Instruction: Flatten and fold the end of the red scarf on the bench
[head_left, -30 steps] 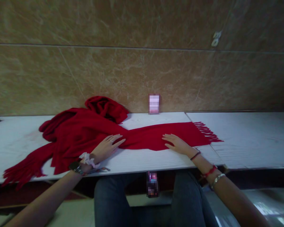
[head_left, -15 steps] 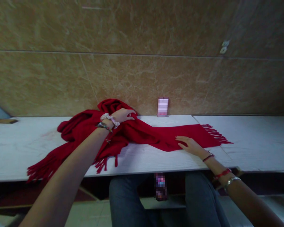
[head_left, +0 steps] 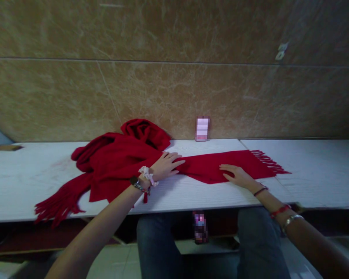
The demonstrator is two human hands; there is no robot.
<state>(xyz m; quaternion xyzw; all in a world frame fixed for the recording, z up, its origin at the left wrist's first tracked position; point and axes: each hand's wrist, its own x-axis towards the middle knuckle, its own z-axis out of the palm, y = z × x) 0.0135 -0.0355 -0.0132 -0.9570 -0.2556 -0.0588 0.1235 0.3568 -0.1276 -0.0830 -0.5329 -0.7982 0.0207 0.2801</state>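
Note:
A long red scarf (head_left: 119,162) with fringed ends lies across the white table (head_left: 192,193). Its left half is bunched in a heap against the wall; its right end is stretched flat, fringe pointing right. My left hand (head_left: 165,166) lies flat and open on the scarf near its middle, fingers pointing right. My right hand (head_left: 237,175) rests flat and open on the stretched right part, near the front edge of the cloth. A scrunchie and bracelets sit on my left wrist, bracelets on my right.
A small pink and white box (head_left: 203,129) stands against the brown marble wall (head_left: 174,77) behind the scarf. A second white tabletop (head_left: 314,170) adjoins on the right. My knees in jeans (head_left: 157,248) are under the table edge.
My left hand came back from the bunched heap at the wall to the scarf's middle and now lies flat. The right hand stayed pressed on the flat end.

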